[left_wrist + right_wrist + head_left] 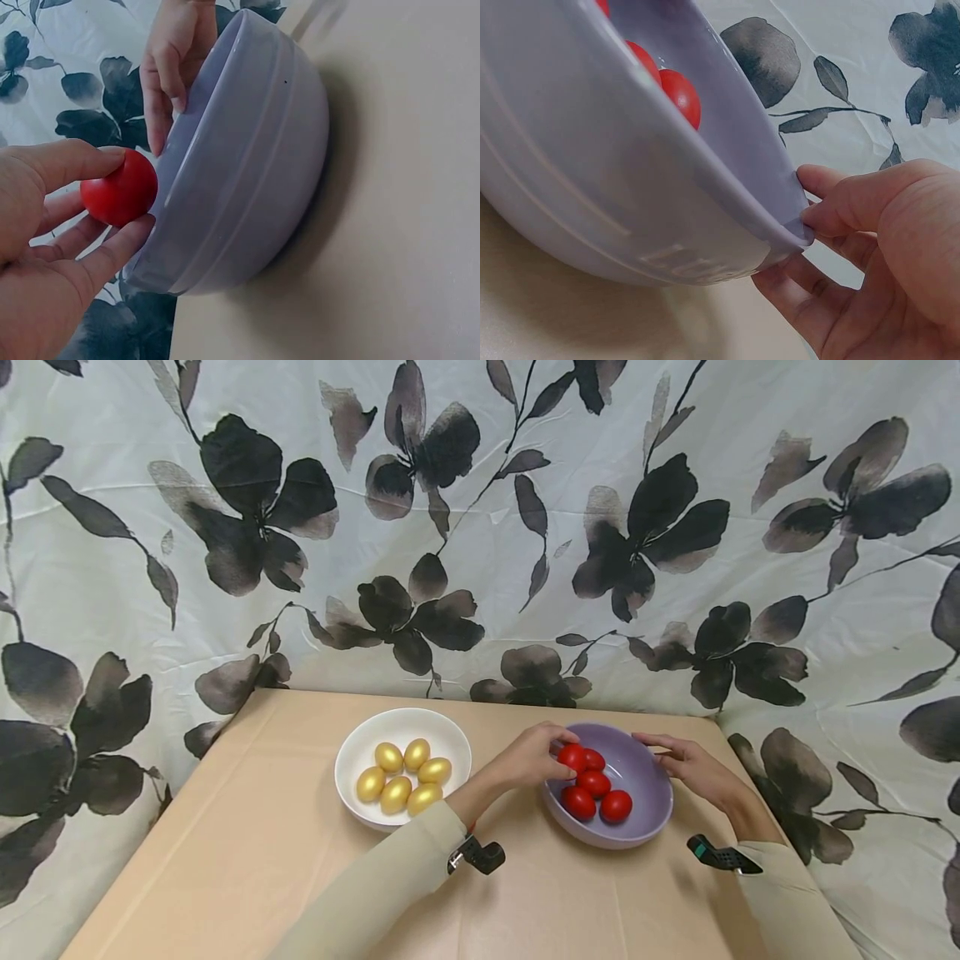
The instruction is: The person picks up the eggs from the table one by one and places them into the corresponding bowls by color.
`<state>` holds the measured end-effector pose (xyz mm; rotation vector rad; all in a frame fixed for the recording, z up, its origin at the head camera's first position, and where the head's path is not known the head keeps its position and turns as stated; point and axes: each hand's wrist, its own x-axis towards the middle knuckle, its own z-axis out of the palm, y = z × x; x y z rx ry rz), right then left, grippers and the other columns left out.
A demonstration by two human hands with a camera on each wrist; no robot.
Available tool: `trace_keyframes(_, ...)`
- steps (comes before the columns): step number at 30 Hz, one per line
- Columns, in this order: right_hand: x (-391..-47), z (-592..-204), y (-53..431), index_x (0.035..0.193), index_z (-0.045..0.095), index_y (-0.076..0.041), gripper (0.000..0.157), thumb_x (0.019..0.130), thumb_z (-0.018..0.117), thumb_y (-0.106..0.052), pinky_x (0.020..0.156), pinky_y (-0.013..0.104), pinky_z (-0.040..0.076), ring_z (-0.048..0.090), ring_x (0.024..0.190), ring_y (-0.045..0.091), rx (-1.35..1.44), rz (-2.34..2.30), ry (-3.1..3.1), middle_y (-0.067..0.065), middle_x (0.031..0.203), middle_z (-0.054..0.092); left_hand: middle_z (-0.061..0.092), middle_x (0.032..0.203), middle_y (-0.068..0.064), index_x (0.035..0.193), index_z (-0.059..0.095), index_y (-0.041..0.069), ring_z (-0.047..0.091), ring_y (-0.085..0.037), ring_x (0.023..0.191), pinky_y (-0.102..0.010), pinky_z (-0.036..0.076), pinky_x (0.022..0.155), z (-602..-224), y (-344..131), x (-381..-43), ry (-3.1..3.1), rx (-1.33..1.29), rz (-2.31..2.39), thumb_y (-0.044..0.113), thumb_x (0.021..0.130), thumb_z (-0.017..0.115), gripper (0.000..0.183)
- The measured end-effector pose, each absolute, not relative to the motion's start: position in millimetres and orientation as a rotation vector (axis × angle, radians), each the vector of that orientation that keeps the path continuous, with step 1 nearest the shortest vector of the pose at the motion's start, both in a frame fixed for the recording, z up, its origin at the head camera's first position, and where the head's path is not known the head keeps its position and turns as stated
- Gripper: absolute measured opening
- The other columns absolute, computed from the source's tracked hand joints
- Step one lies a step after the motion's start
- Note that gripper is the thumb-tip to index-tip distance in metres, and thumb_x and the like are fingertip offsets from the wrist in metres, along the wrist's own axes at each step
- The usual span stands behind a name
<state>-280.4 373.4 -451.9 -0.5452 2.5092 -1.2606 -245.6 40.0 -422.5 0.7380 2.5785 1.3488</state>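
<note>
My left hand (531, 757) is at the left rim of a purple bowl (651, 777). Between thumb and fingertips it pinches a smooth red egg (120, 191), held right beside the rim in the left wrist view. Several more red eggs (594, 784) lie inside the bowl, towards its left side. On the opposite side, my right hand (701, 772) grips the bowl's rim; the right wrist view shows the thumb (829, 214) at the edge and fingers against the outer wall.
Left of the purple bowl stands a white bowl (348, 777) with several gold eggs (395, 794) in it. Both bowls are on a tan tabletop (247, 860). A white cloth with dark flowers (510, 568) hangs behind the table. Each wrist wears a small black camera (480, 853).
</note>
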Motion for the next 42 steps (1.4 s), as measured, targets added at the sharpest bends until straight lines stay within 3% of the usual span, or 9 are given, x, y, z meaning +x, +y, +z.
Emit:
trace_keyframes(26,-283.8,-453.8,374.9,0.150,0.051,-0.018,0.051,0.102,0.046,-0.001,0.105,0.054,0.049,0.049,0.135,0.048,-0.571,-1.272,2.485,0.017,0.156,0.044,0.063,0.119,-0.006,0.129,0.069,0.006,0.059,-0.017,0.109,-0.018,0.050,0.093,-427.4,60.2,-252.7,2.628,0.794,1.114,0.012,0.083,0.084,0.049)
trace_keyframes(34,-285.0,-455.0,375.3,0.150,0.051,-0.017,0.051,0.102,0.046,-0.001,0.105,0.042,0.051,0.044,0.139,0.047,-0.583,-1.266,2.493,0.017,0.156,0.044,0.063,0.119,-0.007,0.128,0.069,0.006,0.058,-0.016,0.107,-0.018,0.049,0.093,-427.6,64.2,-252.9,2.659,0.840,1.015,0.013,0.082,0.084,0.048)
trace_keyframes(42,-284.4,-454.4,374.6,0.151,0.050,-0.017,0.052,0.102,0.045,-0.001,0.107,0.057,0.046,0.044,0.138,0.049,-0.572,-1.265,2.494,0.018,0.157,0.043,0.065,0.120,-0.007,0.127,0.070,0.005,0.058,-0.015,0.106,-0.018,0.049,0.093,-429.2,66.9,-252.9,2.669,0.849,0.980,0.010,0.085,0.081,0.043)
